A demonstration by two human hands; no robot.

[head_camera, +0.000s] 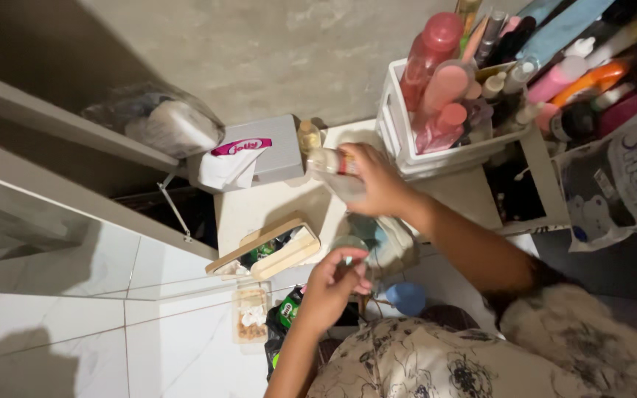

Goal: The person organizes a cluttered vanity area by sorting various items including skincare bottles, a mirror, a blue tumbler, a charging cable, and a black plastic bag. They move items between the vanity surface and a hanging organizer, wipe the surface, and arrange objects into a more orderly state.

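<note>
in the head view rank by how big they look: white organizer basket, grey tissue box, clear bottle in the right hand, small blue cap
1. white organizer basket
2. grey tissue box, slightly smaller
3. clear bottle in the right hand
4. small blue cap, possibly enlarged by nearness

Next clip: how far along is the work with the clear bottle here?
Done, by the look of it: the clear bottle is off the white table, lifted and tilted in the right hand. In hand: the left hand pinches a small round piece, possibly its cap, just below. Left: the bottle is not set down, nor back in the white basket of toiletries.
</note>
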